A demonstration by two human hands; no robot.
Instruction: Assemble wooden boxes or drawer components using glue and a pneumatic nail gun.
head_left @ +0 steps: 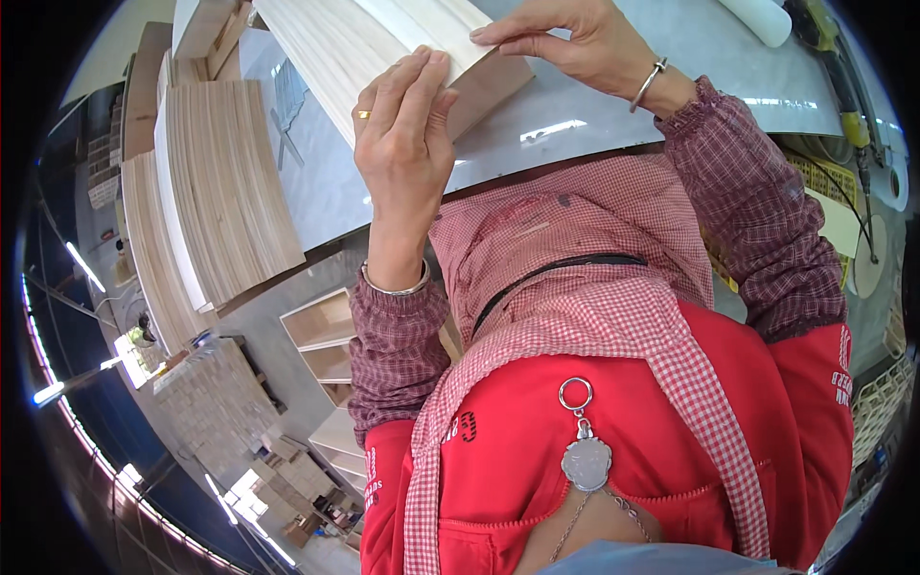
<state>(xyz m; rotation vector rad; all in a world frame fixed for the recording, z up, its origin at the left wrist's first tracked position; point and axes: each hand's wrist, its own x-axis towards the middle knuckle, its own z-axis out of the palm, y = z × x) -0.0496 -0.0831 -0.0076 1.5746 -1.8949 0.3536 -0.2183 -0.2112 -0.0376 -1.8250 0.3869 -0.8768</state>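
Wooden piece (369, 31) near pale boards (225, 182)

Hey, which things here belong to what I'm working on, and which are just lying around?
Seemingly in use:
- wooden piece at your hands
- table beneath it

Probably just lying about:
- stacked boards
- white roll
- yellow-and-black tool

Free tabletop (757, 86) right of wooden piece (359, 43), stacked boards (225, 182) left
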